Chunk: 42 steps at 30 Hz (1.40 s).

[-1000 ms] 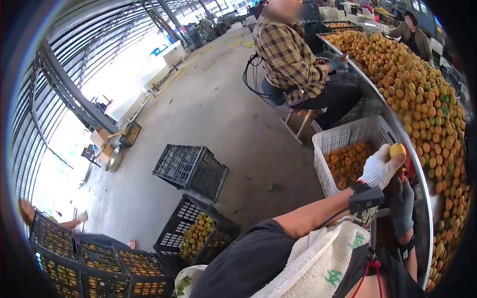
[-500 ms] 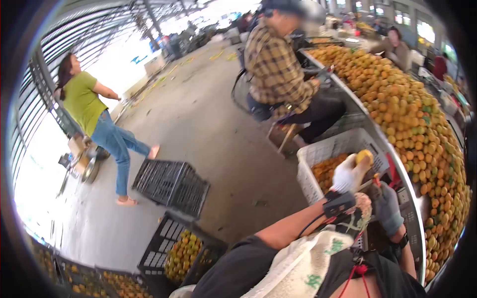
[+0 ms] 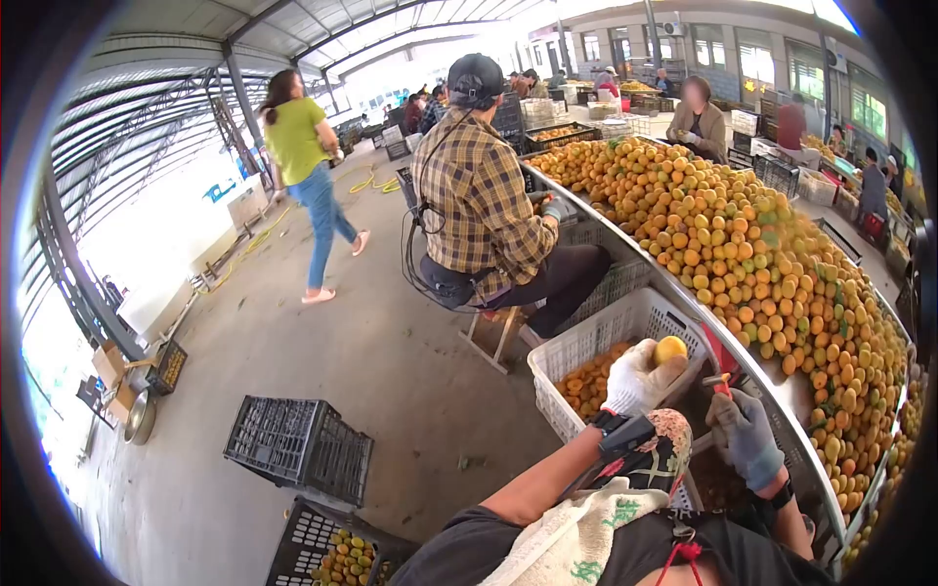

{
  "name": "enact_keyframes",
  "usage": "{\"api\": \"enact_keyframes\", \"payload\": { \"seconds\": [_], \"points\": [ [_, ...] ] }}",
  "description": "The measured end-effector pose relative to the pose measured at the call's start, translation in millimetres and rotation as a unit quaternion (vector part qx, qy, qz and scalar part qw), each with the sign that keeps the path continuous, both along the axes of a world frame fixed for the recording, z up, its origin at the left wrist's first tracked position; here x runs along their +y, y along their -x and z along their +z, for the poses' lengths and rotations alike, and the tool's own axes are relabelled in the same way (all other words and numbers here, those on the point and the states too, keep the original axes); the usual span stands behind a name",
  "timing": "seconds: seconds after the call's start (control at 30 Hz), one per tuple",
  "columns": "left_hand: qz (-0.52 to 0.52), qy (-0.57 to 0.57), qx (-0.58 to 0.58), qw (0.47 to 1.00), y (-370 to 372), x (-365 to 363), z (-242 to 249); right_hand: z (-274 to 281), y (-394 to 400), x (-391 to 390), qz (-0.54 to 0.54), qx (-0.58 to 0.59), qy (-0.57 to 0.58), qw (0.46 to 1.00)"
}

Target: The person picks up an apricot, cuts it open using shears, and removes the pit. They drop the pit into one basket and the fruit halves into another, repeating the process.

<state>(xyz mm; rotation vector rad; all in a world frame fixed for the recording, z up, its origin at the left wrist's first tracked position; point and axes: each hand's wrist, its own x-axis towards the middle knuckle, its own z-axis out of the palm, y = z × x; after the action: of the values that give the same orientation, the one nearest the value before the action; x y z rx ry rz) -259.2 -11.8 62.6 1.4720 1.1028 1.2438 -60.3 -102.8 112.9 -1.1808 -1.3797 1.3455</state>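
Walker (image 3: 311, 161) farther off, fruit (image 3: 670, 350) held — green-lettered cloth (image 3: 576, 535)

Floor (image 3: 391, 391): grey, scuffed
Hose (image 3: 239, 262): yellow, looped and trailing along floor
Roof (image 3: 166, 49): corrugated sheeting, dark trusses
Far wall (image 3: 780, 61): pale, set with windows (image 3: 807, 68)
Light: white daylight, strongest at left

Text — none legible; cream cloth (image 3: 549, 543) — green printed marks (image 3: 622, 511), too blurred to read
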Motion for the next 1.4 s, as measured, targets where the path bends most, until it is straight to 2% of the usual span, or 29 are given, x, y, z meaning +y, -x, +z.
{"api": "enact_keyframes", "payload": {
  "seconds": [0.03,0.07,0.1,0.13,0.17,0.3,0.33,0.37,0.43,0.5,0.57,0.63,0.67,0.7,0.77,0.83,0.9,0.97,1.03,1.07,1.13,1.23,1.27,1.3,1.33,1.37,1.4],
  "points": [
    [-0.005,-0.003,0.002,1.000,-2.5,-0.4,-2.8,6.8,-1.6,-2.6,-0.003,0.004,0.001,1.000],
    [-0.051,0.031,-0.090,0.994,-5.2,-2.2,-2.4,8.8,3.6,-1.8,-0.072,0.007,-0.025,0.997],
    [-0.097,0.067,-0.181,0.976,-7.4,-4.9,-2.7,8.2,5.7,1.4,-0.077,0.010,-0.028,0.997],
    [-0.157,0.083,-0.209,0.962,-9.3,-11.7,-3.9,6.9,9.7,4.6,-0.112,-0.010,-0.114,0.987],
    [-0.193,0.052,-0.198,0.960,-18.9,-13.0,-9.3,5.9,11.5,9.6,-0.147,-0.030,-0.199,0.969],
    [-0.282,0.017,-0.136,0.950,-30.4,-40.3,11.8,0.0,20.3,15.2,-0.154,-0.023,-0.243,0.958],
    [-0.264,-0.029,-0.167,0.949,-36.1,-37.0,2.4,0.0,16.6,13.3,-0.146,-0.014,-0.209,0.967],
    [-0.250,-0.069,-0.200,0.945,-45.4,-37.9,-6.7,-4.2,12.1,15.6,-0.144,-0.066,-0.252,0.955],
    [-0.235,-0.026,-0.107,0.966,-42.3,-46.2,3.7,-15.2,5.2,18.8,-0.138,-0.044,-0.206,0.968],
    [-0.256,-0.012,-0.131,0.958,-49.9,-45.0,-7.2,-18.1,11.6,19.9,-0.153,0.031,-0.201,0.967],
    [-0.242,0.055,-0.246,0.937,-66.1,-50.1,-12.1,-14.5,18.1,16.8,-0.190,0.071,-0.183,0.962],
    [-0.170,0.199,-0.245,0.933,-72.9,-65.3,23.7,-5.1,17.8,10.0,-0.191,0.079,-0.171,0.963],
    [-0.148,0.173,-0.254,0.940,-80.5,-73.8,35.4,-6.5,18.2,11.8,-0.207,0.074,-0.212,0.952],
    [-0.155,0.297,-0.296,0.894,-81.1,-74.6,49.4,-4.7,15.8,10.9,-0.221,0.040,-0.229,0.947],
    [-0.185,0.369,-0.286,0.865,-82.7,-65.9,41.9,-7.2,8.3,12.9,-0.215,0.020,-0.235,0.948],
    [-0.180,0.398,-0.298,0.849,-89.5,-64.5,37.5,-7.5,-1.6,10.9,-0.230,0.001,-0.227,0.947],
    [-0.149,0.401,-0.303,0.851,-98.8,-72.0,38.7,-11.8,-11.4,9.7,-0.238,-0.140,-0.289,0.917],
    [-0.194,0.432,-0.293,0.831,-100.4,-73.6,43.3,-9.3,-18.8,3.5,-0.249,-0.156,-0.270,0.917],
    [-0.145,0.438,-0.330,0.824,-119.0,-82.2,62.9,-8.4,-28.0,-0.3,-0.239,-0.174,-0.323,0.899],
    [-0.150,0.444,-0.328,0.821,-120.3,-79.0,56.5,-9.1,-31.3,-0.6,-0.243,-0.177,-0.319,0.899],
    [-0.227,0.479,-0.339,0.777,-116.5,-68.5,34.5,-9.1,-36.4,-1.9,-0.248,-0.180,-0.340,0.889],
    [-0.256,0.475,-0.341,0.769,-120.7,-65.6,25.0,-6.9,-45.6,-3.9,-0.253,-0.189,-0.374,0.872],
    [-0.203,0.483,-0.319,0.790,-130.0,-68.0,31.4,-10.3,-48.1,-3.3,-0.247,-0.204,-0.367,0.873],
    [-0.203,0.483,-0.319,0.790,-127.3,-65.5,30.5,-11.5,-49.1,-1.8,-0.240,-0.220,-0.364,0.873],
    [-0.249,0.468,-0.295,0.795,-122.9,-59.5,29.4,-11.2,-50.2,-1.1,-0.240,-0.220,-0.367,0.872],
    [-0.292,0.454,-0.268,0.798,-120.7,-58.0,30.5,-12.6,-50.2,-2.4,-0.239,-0.161,-0.319,0.903],
    [-0.263,0.384,-0.227,0.855,-122.0,-60.6,30.6,-15.7,-49.9,-4.6,-0.237,-0.100,-0.267,0.929]
  ]
}}
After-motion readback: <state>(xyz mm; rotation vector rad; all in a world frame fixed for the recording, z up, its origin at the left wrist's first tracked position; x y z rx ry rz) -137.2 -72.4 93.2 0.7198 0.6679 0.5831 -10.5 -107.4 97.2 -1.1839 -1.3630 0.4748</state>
